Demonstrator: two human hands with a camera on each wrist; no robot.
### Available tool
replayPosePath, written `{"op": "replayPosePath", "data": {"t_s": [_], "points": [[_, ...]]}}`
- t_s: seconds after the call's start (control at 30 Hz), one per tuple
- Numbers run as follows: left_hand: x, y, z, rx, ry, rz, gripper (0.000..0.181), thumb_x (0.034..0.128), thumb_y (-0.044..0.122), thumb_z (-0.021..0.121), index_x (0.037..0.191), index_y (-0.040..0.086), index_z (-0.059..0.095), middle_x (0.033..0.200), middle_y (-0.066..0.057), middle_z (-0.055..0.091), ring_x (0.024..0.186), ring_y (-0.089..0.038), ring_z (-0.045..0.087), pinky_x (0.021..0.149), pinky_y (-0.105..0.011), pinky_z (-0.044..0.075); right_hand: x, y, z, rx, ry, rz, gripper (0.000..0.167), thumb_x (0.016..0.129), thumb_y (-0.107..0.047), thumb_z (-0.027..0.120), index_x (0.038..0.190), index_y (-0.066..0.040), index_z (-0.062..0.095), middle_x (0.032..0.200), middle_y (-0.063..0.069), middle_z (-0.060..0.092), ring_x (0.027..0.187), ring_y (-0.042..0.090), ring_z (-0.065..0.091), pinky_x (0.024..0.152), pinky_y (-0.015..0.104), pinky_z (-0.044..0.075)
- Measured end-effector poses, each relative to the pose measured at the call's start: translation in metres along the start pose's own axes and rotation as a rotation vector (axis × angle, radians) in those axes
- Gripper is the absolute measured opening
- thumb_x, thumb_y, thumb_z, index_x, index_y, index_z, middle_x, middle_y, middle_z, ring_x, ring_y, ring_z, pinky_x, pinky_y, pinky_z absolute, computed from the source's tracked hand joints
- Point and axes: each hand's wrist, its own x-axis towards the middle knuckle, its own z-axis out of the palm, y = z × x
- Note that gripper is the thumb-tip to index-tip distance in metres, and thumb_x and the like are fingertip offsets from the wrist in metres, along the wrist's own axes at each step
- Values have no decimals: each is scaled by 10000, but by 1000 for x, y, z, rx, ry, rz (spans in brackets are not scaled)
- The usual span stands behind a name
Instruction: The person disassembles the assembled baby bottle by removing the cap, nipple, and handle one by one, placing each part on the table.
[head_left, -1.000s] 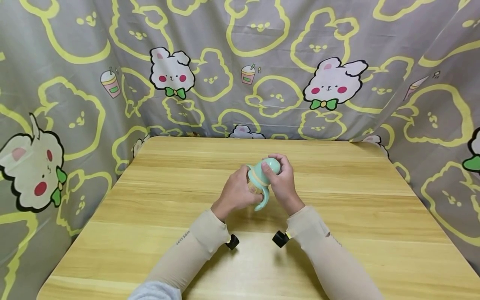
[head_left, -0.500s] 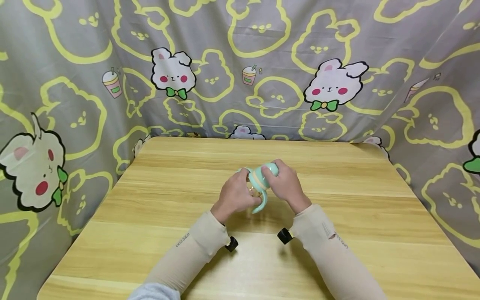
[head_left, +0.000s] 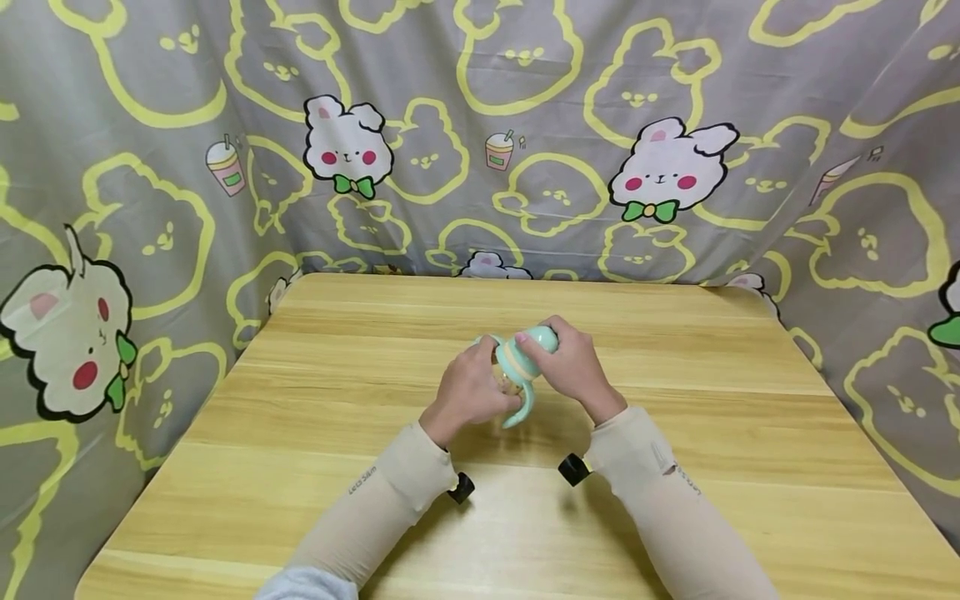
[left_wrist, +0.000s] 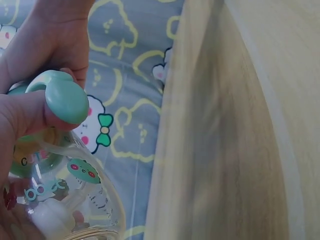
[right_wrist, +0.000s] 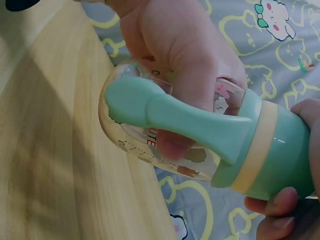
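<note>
A baby bottle (head_left: 514, 367) with a mint-green top, a cream ring and curved side handles is held tilted above the table, its top toward the right. My left hand (head_left: 468, 385) grips the clear printed body (left_wrist: 102, 200), its thumb near one green handle (left_wrist: 67, 100). From the right, my right hand (head_left: 576, 363) holds the rounded green cap (right_wrist: 292, 155), thumb over the top and fingers (right_wrist: 277, 220) curled around it. The other handle (right_wrist: 195, 122) crosses in front of the left hand in the right wrist view. A white piece (left_wrist: 52, 217) shows inside the clear body.
The wood-grain table (head_left: 315, 433) extends all around beneath the hands. A grey curtain (head_left: 420, 225) with yellow outlines and rabbit faces hangs behind and along both sides. Black wrist cameras (head_left: 574, 469) stick out from beige sleeves (head_left: 397, 475).
The right hand has shifted slightly right and its wrist has turned on the cap. The bottle has tipped closer to level. The left hand keeps its grip, and little moves in the last half second.
</note>
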Motion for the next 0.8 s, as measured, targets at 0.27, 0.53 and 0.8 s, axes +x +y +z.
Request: {"op": "replayPosePath", "data": {"t_s": [0.27,0.53,0.8], "points": [[1,0,-1,-13,11,11,614,618,335,835,1090,83,532,913,18,586,774,-139,549,669,-315,470,0,2,1,83,32,-2,381,887,-406,659,1006,-50,593,827,107,616,646,221,558,537,344,479],[2,0,-1,-23,8,15,608,618,344,828,1077,83,527,908,-21,609,759,-139,545,656,-318,469,1,3,1,99,25,-11,356,891,-386,662,1022,-63,588,840,105,604,660,231,547,549,358,477],[2,-1,-3,-12,14,24,586,606,346,834,1041,115,516,856,50,562,725,-122,534,630,-298,462,1,4,1,108,19,-14,372,894,-371,666,1057,-47,582,858,115,600,677,222,542,573,348,476]]}}
